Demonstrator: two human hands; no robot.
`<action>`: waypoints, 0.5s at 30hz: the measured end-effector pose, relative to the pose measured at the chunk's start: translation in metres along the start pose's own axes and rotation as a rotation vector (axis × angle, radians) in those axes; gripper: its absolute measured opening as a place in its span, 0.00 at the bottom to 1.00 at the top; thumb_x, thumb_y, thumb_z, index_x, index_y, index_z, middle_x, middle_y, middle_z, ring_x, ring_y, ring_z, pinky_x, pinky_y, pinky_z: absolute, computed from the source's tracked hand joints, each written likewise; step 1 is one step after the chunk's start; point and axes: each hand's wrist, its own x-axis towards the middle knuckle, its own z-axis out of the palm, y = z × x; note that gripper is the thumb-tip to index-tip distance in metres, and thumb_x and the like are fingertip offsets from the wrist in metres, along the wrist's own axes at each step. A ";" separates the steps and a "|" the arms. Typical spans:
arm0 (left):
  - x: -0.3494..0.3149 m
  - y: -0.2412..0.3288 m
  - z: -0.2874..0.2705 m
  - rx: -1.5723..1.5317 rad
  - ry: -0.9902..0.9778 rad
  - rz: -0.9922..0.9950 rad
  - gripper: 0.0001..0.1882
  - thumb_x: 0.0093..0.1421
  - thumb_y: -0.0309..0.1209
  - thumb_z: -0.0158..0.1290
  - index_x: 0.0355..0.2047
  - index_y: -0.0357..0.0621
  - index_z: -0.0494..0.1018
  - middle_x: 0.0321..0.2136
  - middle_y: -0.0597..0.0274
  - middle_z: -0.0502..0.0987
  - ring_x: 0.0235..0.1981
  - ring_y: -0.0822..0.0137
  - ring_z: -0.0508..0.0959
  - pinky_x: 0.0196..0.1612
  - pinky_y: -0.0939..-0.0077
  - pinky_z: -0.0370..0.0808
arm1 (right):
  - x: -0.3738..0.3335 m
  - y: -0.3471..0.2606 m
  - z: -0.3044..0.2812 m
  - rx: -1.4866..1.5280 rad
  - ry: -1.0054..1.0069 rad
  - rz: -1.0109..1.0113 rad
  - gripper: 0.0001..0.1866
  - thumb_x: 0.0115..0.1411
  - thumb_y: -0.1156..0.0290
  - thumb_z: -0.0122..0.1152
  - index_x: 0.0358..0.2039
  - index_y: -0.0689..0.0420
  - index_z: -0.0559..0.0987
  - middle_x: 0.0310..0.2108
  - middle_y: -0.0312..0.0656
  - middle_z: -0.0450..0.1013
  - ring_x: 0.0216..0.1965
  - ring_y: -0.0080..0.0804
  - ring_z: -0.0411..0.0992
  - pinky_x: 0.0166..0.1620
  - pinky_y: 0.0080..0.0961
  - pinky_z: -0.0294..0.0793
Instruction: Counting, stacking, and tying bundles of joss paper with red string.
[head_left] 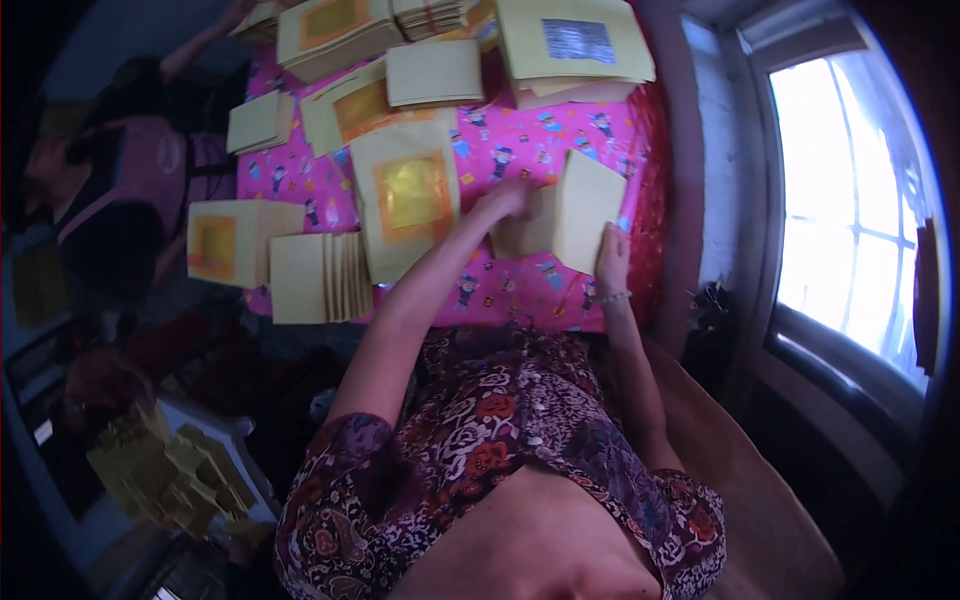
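A folded cream paper piece [590,210], perhaps an envelope or bag, stands partly opened on the pink patterned tablecloth [490,290]. Its right panel is raised, and the left panel lies lower and in shade. My right hand [613,255], with a beaded bracelet at the wrist, grips the lower right edge of this panel. Over the left panel, my left hand [512,200] is smeared by motion, so its fingers cannot be made out. Just left of it lies a large cream envelope [375,160] with a shiny yellow patch framed in orange.
Several cream paper stacks [318,278] stand at the left. Taller stacks [335,50] and a large cream pile with a silvery patch [577,75] line the far side. Another person [130,170] is at the left. A bright window [850,200] is at the right.
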 end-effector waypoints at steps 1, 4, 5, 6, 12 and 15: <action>0.001 -0.005 0.004 0.017 0.020 0.078 0.30 0.42 0.43 0.58 0.46 0.45 0.70 0.40 0.43 0.74 0.40 0.50 0.76 0.41 0.61 0.74 | -0.001 -0.003 0.005 0.012 -0.037 -0.012 0.14 0.65 0.65 0.42 0.33 0.61 0.73 0.28 0.31 0.66 0.32 0.18 0.61 0.36 0.19 0.62; 0.001 -0.007 0.014 0.117 -0.039 0.132 0.31 0.38 0.38 0.59 0.45 0.45 0.70 0.38 0.48 0.76 0.38 0.53 0.77 0.40 0.61 0.75 | 0.001 0.006 0.020 0.151 -0.116 0.004 0.15 0.66 0.64 0.41 0.37 0.62 0.73 0.31 0.33 0.70 0.32 0.17 0.65 0.37 0.17 0.65; -0.006 0.011 0.005 0.153 -0.063 0.155 0.30 0.38 0.39 0.59 0.44 0.45 0.70 0.37 0.47 0.76 0.39 0.53 0.77 0.40 0.60 0.74 | 0.005 0.017 0.015 0.183 -0.069 0.007 0.15 0.66 0.64 0.41 0.38 0.62 0.73 0.31 0.33 0.71 0.32 0.17 0.66 0.36 0.16 0.66; -0.011 0.021 0.000 0.214 -0.074 0.102 0.29 0.40 0.42 0.58 0.43 0.44 0.70 0.39 0.45 0.75 0.41 0.53 0.76 0.43 0.59 0.73 | 0.004 0.015 0.018 0.225 -0.052 0.003 0.15 0.66 0.64 0.41 0.39 0.62 0.73 0.32 0.33 0.71 0.32 0.16 0.67 0.36 0.15 0.66; -0.053 0.040 0.005 -0.464 0.518 0.086 0.20 0.57 0.41 0.48 0.44 0.40 0.70 0.42 0.48 0.74 0.46 0.55 0.73 0.49 0.63 0.68 | -0.001 -0.015 0.030 0.335 0.055 -0.080 0.13 0.66 0.66 0.39 0.34 0.60 0.70 0.27 0.31 0.66 0.28 0.16 0.62 0.33 0.17 0.63; -0.083 0.060 0.012 -1.015 0.942 0.235 0.17 0.66 0.33 0.37 0.47 0.33 0.68 0.43 0.53 0.73 0.48 0.63 0.70 0.52 0.69 0.65 | 0.002 -0.017 0.035 0.424 0.110 -0.019 0.15 0.66 0.65 0.37 0.41 0.62 0.70 0.35 0.37 0.70 0.35 0.20 0.67 0.41 0.20 0.66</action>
